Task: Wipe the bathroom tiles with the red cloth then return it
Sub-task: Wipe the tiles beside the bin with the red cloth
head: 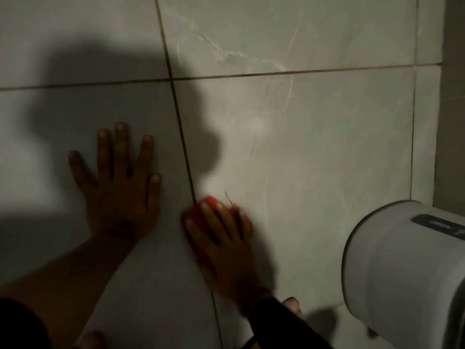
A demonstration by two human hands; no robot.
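Large pale grey marbled tiles [314, 137] with dark grout lines fill the view. My right hand [221, 238] presses the red cloth [210, 204] flat against the tiles, right on the slanted grout line; only a bit of red shows past my fingertips, and the hand is motion-blurred. To its left, my left hand [120, 182] lies flat on a tile with fingers spread and nothing in it.
A white rounded appliance [402, 273] with a dark label juts in at the lower right. A wall corner [440, 122] runs down the right edge. Bare toes [292, 306] show near the bottom. Dark shadows cover the left tiles.
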